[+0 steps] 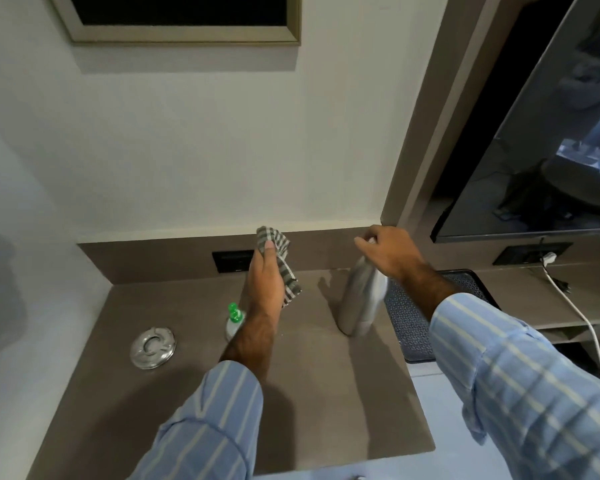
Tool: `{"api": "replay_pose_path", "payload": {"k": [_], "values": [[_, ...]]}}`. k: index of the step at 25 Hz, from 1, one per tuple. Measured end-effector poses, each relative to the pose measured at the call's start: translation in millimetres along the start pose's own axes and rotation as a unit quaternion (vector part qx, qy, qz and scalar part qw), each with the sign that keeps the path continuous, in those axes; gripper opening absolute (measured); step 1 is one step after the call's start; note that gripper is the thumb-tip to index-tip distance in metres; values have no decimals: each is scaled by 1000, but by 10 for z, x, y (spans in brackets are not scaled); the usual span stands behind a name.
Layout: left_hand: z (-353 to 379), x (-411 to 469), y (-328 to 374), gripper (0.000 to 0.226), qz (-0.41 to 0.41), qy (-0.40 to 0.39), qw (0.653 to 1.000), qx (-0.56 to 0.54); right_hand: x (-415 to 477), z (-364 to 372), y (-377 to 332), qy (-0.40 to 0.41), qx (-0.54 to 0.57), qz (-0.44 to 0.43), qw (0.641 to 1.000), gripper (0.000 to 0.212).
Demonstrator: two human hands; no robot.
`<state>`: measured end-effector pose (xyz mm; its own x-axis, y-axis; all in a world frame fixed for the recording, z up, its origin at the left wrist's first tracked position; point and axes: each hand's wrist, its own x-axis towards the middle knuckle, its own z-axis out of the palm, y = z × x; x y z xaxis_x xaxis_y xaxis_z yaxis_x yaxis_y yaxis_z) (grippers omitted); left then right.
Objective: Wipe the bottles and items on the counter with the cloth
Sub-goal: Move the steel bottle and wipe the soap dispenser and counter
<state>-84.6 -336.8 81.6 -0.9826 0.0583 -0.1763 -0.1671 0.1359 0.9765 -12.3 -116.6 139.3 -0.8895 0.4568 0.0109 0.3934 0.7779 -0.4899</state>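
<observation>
My left hand [265, 277] grips a grey and white checked cloth [284, 263] and holds it up above the brown counter [312, 393]. My right hand [387, 251] is closed on the cap of a tall steel bottle [359, 299], which stands on the counter, tilted a little. A small bottle with a green pump top [234, 318] stands beside my left forearm, partly hidden by it. A round steel lid [152, 347] lies flat on the counter to the left.
A dark perforated tray [409, 320] lies right of the steel bottle. A black wall socket [231, 260] sits in the backsplash. A wall-mounted screen [534, 150] hangs at right, with a white cable [579, 313] trailing from a socket below it.
</observation>
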Motion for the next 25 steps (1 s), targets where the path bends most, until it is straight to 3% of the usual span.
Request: {"api": "replay_pose_path", "payload": {"k": [4,5,8,9,10,13,15,19,21,25], "values": [[-643,20,32,46,55,51,997,26,7,-23,-56,-51,-38,7,998,52],[-789,61,-51,46,72,68,994,40,-17,-34,-108,-29,-80,-8,996,58],[-1085,91,-295,45,126,112,966,196,-171,69,-381,139,-169,-192,957,54],[-1100,78,-401,40,149,109,951,249,-250,207,-512,147,-142,-247,947,49],[-1100,55,-532,33,164,94,932,308,-330,426,-623,107,-103,-268,952,46],[-996,51,-954,42,154,-55,898,408,-476,1305,-787,-136,-12,-140,981,39],[-995,128,-1036,51,166,-79,875,448,-510,1847,-806,-230,39,-76,969,42],[-940,294,-925,49,229,-64,837,493,-572,2494,-915,-245,181,-31,952,71],[-992,337,-836,52,238,-85,843,475,-603,2591,-971,-210,208,-20,955,79],[-1216,383,-491,37,287,-53,840,458,-543,2306,-1074,-201,260,-20,944,59]]}}
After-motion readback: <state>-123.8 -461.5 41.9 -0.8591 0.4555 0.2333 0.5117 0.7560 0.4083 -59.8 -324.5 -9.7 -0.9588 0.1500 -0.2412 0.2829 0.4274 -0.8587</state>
